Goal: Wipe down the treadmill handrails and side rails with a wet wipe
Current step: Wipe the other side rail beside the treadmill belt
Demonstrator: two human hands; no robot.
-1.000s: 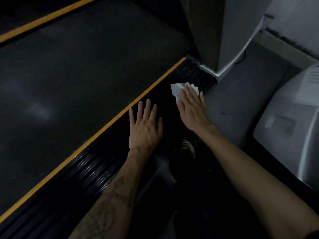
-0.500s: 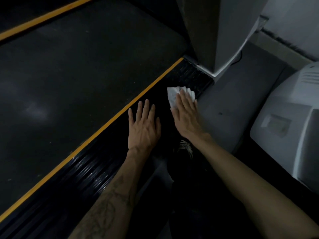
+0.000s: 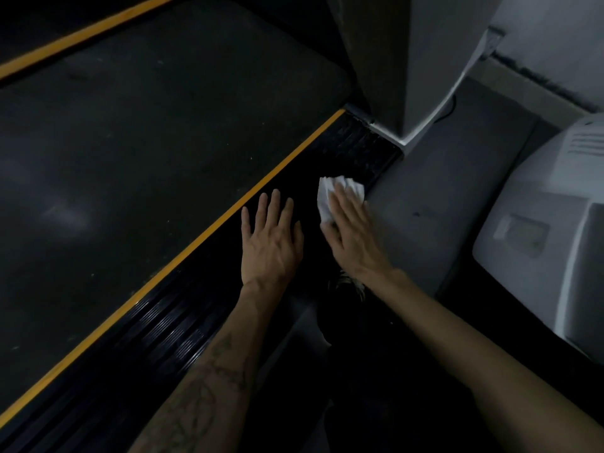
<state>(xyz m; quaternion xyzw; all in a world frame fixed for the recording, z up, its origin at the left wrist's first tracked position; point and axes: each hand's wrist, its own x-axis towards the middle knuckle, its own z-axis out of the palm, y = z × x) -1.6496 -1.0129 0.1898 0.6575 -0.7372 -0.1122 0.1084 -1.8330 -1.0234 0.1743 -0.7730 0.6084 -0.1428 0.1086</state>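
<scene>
On the black ribbed side rail (image 3: 183,325) of the treadmill, right of the belt:

Item 1. Right hand (image 3: 354,233), palm down, fingers straight and close together, pressing flat on a crumpled white wet wipe (image 3: 327,194). The wipe lies on the rail near its far end, its outer edge close to the rail's outer lip; part of it shows beyond and to the left of the fingertips, the rest is covered by the hand.

Item 2. Left hand (image 3: 271,240), palm down, fingers straight and slightly spread, resting on the same rail just beside the right hand, holding nothing. The two hands are apart, a narrow strip of rail between them. The forearm carries a dark line tattoo.

Item 3. Yellow stripe (image 3: 202,237), running along the rail's inner edge, between rail and dark running belt (image 3: 137,152). A second yellow stripe (image 3: 81,35) borders the belt's far side.

Item 4. Grey upright column (image 3: 408,60), standing at the rail's far end, with a pale trim at its base.

Item 5. Grey floor (image 3: 434,197), right of the rail.

Item 6. Pale grey housing (image 3: 549,230) of a neighbouring machine, at the right edge of view, well apart from the hands.
</scene>
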